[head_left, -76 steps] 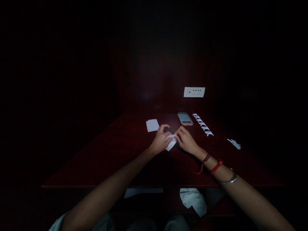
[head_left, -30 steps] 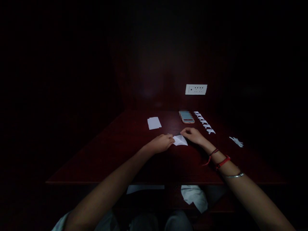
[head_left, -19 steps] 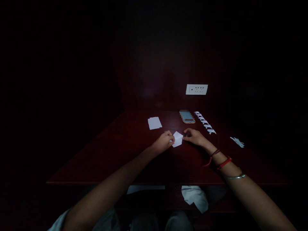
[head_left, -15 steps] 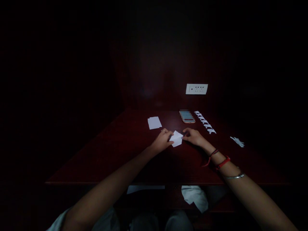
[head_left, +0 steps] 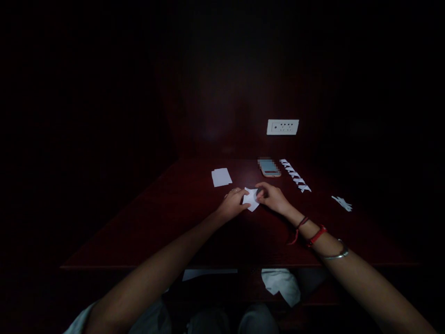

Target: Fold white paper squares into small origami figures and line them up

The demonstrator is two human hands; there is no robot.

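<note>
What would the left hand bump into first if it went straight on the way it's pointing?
Past the white paper it touches, the left hand would likely meet the right hand first; depth is unclear.

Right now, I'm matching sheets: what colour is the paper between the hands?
The paper is white, clearest in the head view.

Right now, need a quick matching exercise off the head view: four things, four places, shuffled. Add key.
Things
1. Phone
2. White paper piece
3. Socket plate
4. Loose white slips

Places
A. Mounted on the back wall
B. Farthest right of the four, on the table
C. Between the left hand and right hand
D. Just left of the row of folded white pieces, near the wall

Pairs: 1-D, 2-C, 3-A, 4-B
</note>
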